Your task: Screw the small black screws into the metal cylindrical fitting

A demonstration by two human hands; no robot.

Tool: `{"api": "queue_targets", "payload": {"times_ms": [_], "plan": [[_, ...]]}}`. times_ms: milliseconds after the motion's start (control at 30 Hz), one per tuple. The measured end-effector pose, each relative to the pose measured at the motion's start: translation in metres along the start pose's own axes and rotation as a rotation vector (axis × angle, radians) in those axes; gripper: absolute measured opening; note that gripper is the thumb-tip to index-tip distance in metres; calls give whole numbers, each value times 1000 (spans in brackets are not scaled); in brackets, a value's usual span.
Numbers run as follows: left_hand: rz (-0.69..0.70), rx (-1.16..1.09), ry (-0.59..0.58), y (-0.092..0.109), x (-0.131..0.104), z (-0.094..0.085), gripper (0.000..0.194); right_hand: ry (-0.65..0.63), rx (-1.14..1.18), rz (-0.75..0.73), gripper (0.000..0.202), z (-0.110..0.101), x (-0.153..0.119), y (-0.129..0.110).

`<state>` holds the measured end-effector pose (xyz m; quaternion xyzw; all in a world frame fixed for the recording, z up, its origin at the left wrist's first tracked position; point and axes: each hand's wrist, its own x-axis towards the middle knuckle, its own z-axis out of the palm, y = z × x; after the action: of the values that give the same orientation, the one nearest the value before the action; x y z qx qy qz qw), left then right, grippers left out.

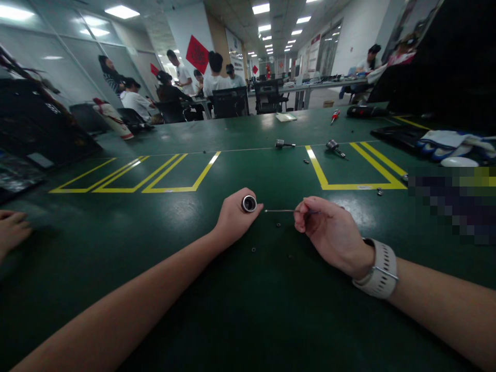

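My left hand (237, 217) is wrapped round a hollow metal cylinder (248, 204), its round open end turned toward me. Across from it, my right hand (329, 227), with a pale watch strap at the wrist, pinches a thin metal rod (281, 211). The rod's tip points left and stops just short of my left fingers. Whatever handle the rod has is hidden in my right palm. On the green table below lie small dark nut-like rings, one (278, 225) between my hands and another (253, 250) nearer to me.
Two metal parts with shafts, one (284, 144) left of the other (335, 148), lie farther back. A red screwdriver (335, 117), a black tool (366, 111) and white-blue gloves (457, 144) are at the right. Yellow tape (170, 190) marks the table. Another person's hand (13, 232) rests at the left edge.
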<state>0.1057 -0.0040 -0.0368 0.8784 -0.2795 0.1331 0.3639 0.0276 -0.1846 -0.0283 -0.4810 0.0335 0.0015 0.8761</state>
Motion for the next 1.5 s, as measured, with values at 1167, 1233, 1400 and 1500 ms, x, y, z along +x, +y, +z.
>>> {"api": "queue_targets", "payload": {"times_ms": [1167,1233,1400,1500], "plan": [[18,-104,246,49,-37,-29,25,-765,-1064,-227,19,1,-54,-15],[10,-132,211,66,-46,-34,26,-762,-1063,-211,16,-5,-58,-17],[-31,-332,108,91,-62,-41,20,-692,-993,-111,14,-14,-63,-20],[-56,-434,9,93,-68,-44,14,-603,-944,-98,17,-17,-63,-23]]}}
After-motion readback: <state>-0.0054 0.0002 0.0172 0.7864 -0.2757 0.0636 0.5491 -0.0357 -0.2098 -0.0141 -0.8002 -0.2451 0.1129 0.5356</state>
